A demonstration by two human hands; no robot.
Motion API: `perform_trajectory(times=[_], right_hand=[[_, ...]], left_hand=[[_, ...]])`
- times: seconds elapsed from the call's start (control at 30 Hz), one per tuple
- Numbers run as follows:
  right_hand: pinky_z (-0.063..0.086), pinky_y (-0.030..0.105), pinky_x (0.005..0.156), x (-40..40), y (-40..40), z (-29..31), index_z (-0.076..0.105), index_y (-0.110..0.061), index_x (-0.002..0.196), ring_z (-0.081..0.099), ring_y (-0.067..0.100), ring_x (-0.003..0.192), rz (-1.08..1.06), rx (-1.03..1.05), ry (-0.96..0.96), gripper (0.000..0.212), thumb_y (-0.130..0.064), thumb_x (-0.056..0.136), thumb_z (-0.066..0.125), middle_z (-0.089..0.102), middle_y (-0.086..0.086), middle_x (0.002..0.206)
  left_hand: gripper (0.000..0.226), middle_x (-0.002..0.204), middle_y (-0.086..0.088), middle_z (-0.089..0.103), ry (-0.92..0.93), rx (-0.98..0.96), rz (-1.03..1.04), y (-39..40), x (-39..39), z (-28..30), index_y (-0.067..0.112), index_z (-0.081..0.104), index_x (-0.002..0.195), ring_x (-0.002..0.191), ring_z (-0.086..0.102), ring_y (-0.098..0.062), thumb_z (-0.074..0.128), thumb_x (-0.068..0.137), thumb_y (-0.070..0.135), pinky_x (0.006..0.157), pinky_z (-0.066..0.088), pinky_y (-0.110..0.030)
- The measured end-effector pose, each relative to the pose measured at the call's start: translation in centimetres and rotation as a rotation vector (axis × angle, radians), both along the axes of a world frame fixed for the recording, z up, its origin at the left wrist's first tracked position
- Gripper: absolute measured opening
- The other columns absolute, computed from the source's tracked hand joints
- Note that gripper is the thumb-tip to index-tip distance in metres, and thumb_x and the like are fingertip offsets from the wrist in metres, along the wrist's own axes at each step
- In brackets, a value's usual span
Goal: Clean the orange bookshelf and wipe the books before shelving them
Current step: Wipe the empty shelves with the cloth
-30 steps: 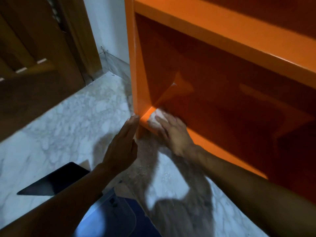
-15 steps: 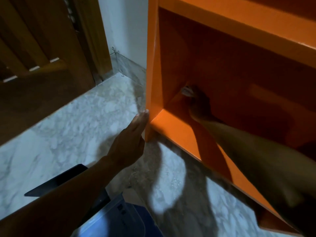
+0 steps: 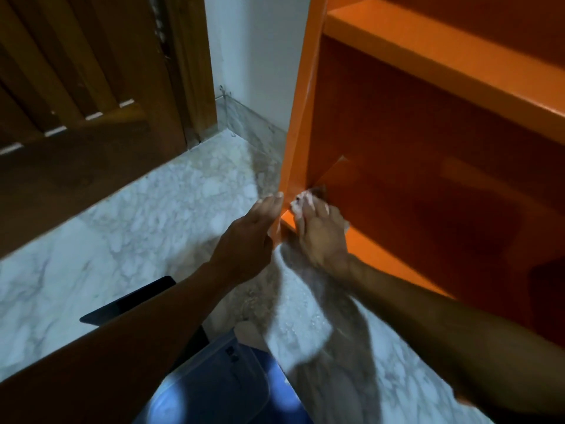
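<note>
Bookshelf: orange bookshelf (image 3: pixel 428 123), standing on the floor against a white wall; its lowest compartment and the front edge of the shelf above are in view.
Cloth: pale cloth (image 3: pixel 301 203), bunched at the front left corner of the bottom shelf board, mostly hidden under the fingers; a bit of it also shows at the right of the hand.
Right hand: right hand (image 3: pixel 321 237), palm down on the cloth at that corner, fingers spread flat over it, pressing it to the board; forearm runs out to the lower right.
Left hand: left hand (image 3: pixel 247 243), fingers straight and together, fingertips touching the outer face of the bookshelf's left side panel near its foot; holds nothing.
Hands, relation: close together, the side panel between them.
Floor: white marble floor (image 3: pixel 146 228), veined grey.
Door: dark wooden door (image 3: pixel 76 102), left of the wall.
Dark flat item: black slab (image 3: pixel 128 304) on the floor under the left forearm; kind not discernible.
Blue item: blue object (image 3: pixel 214 377) at the bottom edge; kind not discernible.
</note>
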State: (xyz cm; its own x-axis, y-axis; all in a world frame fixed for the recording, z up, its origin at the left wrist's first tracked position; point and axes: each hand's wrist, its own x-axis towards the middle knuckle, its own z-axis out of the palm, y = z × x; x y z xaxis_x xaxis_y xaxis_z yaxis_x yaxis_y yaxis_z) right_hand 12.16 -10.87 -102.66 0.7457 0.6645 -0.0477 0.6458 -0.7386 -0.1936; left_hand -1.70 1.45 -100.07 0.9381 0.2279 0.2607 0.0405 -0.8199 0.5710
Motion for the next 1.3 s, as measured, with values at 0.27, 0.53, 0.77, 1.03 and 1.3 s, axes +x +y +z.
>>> perform_trajectory(times=[0.27, 0.53, 0.77, 1.03, 1.3], right_hand=[[0.044, 0.056, 0.104, -5.1, -5.1, 1.7, 0.069, -0.010, 0.122, 0.049, 0.045, 0.131, 0.490, -0.295, -0.278, 0.054, -0.018, 0.089, 0.027, 0.057, 0.012, 0.140], [0.042, 0.050, 0.096, -5.1, -14.6, 2.9, 0.075, -0.009, 0.105, 0.059, 0.044, 0.119, 0.633, -0.602, -0.393, 0.045, -0.020, 0.086, 0.036, 0.070, 0.008, 0.117], [0.032, 0.043, 0.078, -7.4, -24.3, 5.3, 0.077, -0.009, 0.086, 0.065, 0.040, 0.096, 0.611, -0.553, -0.408, 0.047, -0.020, 0.078, 0.032, 0.073, 0.006, 0.102], [0.030, 0.043, 0.103, -9.0, -32.1, 7.5, 0.056, -0.027, 0.133, 0.029, 0.028, 0.136, 0.432, -0.896, -0.164, 0.060, -0.041, 0.077, 0.070, 0.041, -0.012, 0.150], [0.034, 0.035, 0.102, -10.2, -35.2, 9.0, 0.050, -0.029, 0.138, 0.032, 0.021, 0.134, 0.403, -0.981, -0.228, 0.040, -0.032, 0.098, 0.051, 0.040, -0.007, 0.151]], left_hand=[[0.046, 0.119, -0.023, 0.067, -0.050, -0.003, 0.086, -1.4, -2.5, 1.5, 0.005, 0.055, 0.134, 0.100, 0.069, -0.041, 0.045, 0.089, 0.006, 0.082, 0.061, -0.048], [0.063, 0.158, -0.008, 0.038, 0.496, -0.174, 0.154, -4.7, -11.0, -1.7, 0.019, 0.032, 0.155, 0.143, 0.039, -0.027, 0.052, 0.096, 0.024, 0.118, 0.031, -0.043], [0.076, 0.151, -0.017, 0.043, 0.615, -0.088, 0.191, -7.0, -16.4, -4.3, 0.012, 0.032, 0.154, 0.136, 0.045, -0.037, 0.035, 0.083, 0.040, 0.109, 0.039, -0.052], [0.062, 0.138, -0.014, 0.056, 0.671, 0.132, 0.266, -7.2, -17.9, -5.5, 0.016, 0.040, 0.150, 0.121, 0.058, -0.038, 0.048, 0.093, 0.041, 0.098, 0.048, -0.051], [0.061, 0.137, -0.013, 0.056, 0.683, 0.261, 0.309, -8.6, -17.8, -5.1, 0.020, 0.038, 0.151, 0.115, 0.061, -0.039, 0.054, 0.096, 0.041, 0.093, 0.047, -0.050]])
